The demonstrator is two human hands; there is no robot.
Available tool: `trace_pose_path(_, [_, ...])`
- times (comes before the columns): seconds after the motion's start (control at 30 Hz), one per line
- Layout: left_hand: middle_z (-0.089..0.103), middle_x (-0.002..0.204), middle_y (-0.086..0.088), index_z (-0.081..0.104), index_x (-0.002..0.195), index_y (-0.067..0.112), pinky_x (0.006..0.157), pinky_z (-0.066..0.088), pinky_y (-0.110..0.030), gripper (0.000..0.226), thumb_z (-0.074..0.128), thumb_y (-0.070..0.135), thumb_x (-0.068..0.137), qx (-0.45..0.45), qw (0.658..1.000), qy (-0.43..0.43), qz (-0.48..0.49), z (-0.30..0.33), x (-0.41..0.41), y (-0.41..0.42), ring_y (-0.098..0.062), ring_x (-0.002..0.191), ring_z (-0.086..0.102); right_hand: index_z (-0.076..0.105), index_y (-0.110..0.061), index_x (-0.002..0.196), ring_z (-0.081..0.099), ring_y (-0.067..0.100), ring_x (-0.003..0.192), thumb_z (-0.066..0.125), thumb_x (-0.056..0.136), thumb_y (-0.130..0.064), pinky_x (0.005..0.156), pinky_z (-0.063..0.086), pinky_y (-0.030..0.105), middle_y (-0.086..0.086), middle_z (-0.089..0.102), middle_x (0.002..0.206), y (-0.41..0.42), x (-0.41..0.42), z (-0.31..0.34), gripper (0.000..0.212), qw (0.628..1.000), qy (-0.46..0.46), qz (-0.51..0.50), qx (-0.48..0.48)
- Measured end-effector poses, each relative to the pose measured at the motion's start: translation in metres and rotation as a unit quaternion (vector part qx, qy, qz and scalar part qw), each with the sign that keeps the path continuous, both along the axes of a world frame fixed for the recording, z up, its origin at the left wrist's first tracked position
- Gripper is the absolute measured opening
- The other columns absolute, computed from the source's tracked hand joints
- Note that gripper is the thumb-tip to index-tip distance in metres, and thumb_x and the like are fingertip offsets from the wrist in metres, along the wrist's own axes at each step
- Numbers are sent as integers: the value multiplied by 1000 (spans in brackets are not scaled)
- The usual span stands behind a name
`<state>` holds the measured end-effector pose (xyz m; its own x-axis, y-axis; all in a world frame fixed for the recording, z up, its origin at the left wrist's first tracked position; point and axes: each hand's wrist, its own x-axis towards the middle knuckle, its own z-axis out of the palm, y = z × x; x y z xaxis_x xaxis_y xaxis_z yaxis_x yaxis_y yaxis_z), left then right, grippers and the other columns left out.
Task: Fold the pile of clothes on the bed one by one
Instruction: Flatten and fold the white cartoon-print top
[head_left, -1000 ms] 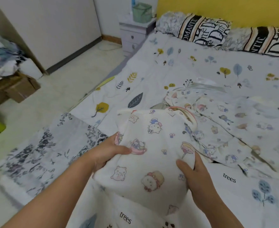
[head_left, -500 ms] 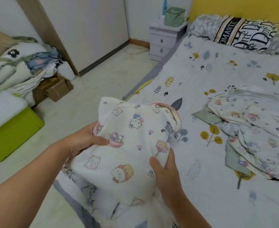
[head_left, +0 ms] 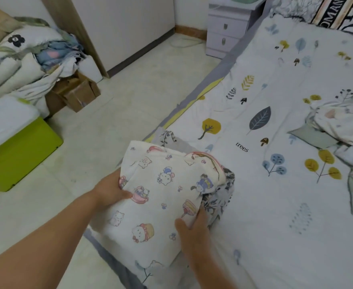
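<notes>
Both hands, left (head_left: 109,190) & right (head_left: 192,230), grip folded white cartoon-print cotton garment (head_left: 161,197) at bed (head_left: 265,215) edge; fingers hidden underneath.

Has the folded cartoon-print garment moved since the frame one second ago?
Yes. The cartoon-print garment, gripped by the left hand and right hand, went leftward, away from the unfolded pile, onto the grey floral cloth at the bed's edge.

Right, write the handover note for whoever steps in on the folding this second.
Left hand grips the left edge of the folded white cartoon-print garment; right hand grips its right edge.
The garment sits over a grey floral-print folded cloth at the bed's near-left corner.
Done: this garment looks folded.
Left: release it there, then fold the crumpled pile of pastel-print clothes at the bed's right.
</notes>
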<state>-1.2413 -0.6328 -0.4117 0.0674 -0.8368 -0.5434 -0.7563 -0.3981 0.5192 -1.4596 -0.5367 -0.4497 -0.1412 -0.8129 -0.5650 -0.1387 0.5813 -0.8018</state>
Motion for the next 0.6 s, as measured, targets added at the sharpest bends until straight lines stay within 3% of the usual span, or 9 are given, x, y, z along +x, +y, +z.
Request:
trace_pose_path(0.07, [47, 131, -10, 8, 149, 22, 96, 38, -39, 101, 73, 24, 72, -73, 986, -152, 18, -7, -13, 6, -30, 119, 46, 24, -18, 142, 46, 24, 120, 63, 80, -22, 101, 41, 37, 6, 45, 135, -4, -4, 1, 73, 998, 65, -10, 11])
trace_pose_path(0.1, [39, 137, -15, 3, 149, 19, 102, 33, -44, 104, 71, 28, 72, -134, 968, -209, 29, -8, -20, 10, -33, 125, 38, 20, -17, 145, 38, 25, 126, 63, 80, -24, 105, 36, 40, 8, 37, 139, -6, -7, 4, 78, 993, 115, -17, -3])
trace_pose_path(0.17, [30, 145, -24, 15, 148, 9, 108, 23, -53, 90, 62, 29, 74, -295, 921, -254, 4, -9, -37, 18, -37, 133, 27, 15, -15, 147, 24, 23, 133, 59, 82, -27, 110, 27, 40, 9, 28, 144, -15, -8, 15, 79, 974, 208, -30, -85])
trace_pose_path(0.23, [33, 146, -23, 33, 142, 9, 109, 17, -56, 70, 49, 33, 78, -409, 869, -263, -96, -15, -57, 23, -38, 135, 27, 14, -15, 149, 15, 22, 140, 52, 84, -31, 114, 16, 39, 10, 18, 152, -26, 3, 25, 77, 947, 279, 3, -158])
trace_pose_path(0.3, [29, 151, -15, 35, 143, 17, 112, 9, -54, 61, 32, 40, 87, -366, 859, -289, -214, -27, -69, 22, -35, 141, 21, 20, -13, 148, 15, 29, 143, 52, 86, -38, 114, 11, 44, 16, 17, 155, -37, 21, 22, 74, 890, 395, 78, -212])
trace_pose_path(0.33, [18, 155, -10, 24, 147, 23, 114, 1, -52, 63, 19, 45, 89, -311, 865, -304, -249, -34, -69, 18, -33, 143, 8, 24, -11, 147, 15, 32, 143, 52, 87, -42, 112, 11, 49, 19, 18, 154, -43, 28, 17, 73, 861, 438, 129, -223])
trace_pose_path(0.4, [-18, 154, 1, -12, 143, 33, 109, -21, -44, 65, -7, 55, 81, -232, 877, -331, -258, -56, -56, 10, -24, 136, -28, 1, -15, 148, -20, 31, 139, 34, 93, -53, 110, -9, 52, 16, -8, 156, -51, 30, -3, 75, 823, 469, 257, -190])
trace_pose_path(0.47, [-33, 146, 8, -28, 134, 39, 102, -32, -41, 63, -14, 59, 76, -209, 884, -343, -241, -81, -43, 5, -18, 128, -43, -24, -20, 142, -45, 23, 123, 20, 93, -57, 106, -25, 44, 7, -34, 150, -54, 18, -34, 75, 820, 452, 324, -136])
trace_pose_path(0.6, [-24, 149, 9, -17, 140, 38, 105, -31, -41, 61, -3, 57, 84, -213, 888, -336, -228, -106, -39, 4, -18, 134, -35, -31, -26, 136, -51, 18, 120, 19, 93, -56, 101, -31, 38, 0, -50, 134, -57, 10, -62, 73, 830, 441, 312, -142])
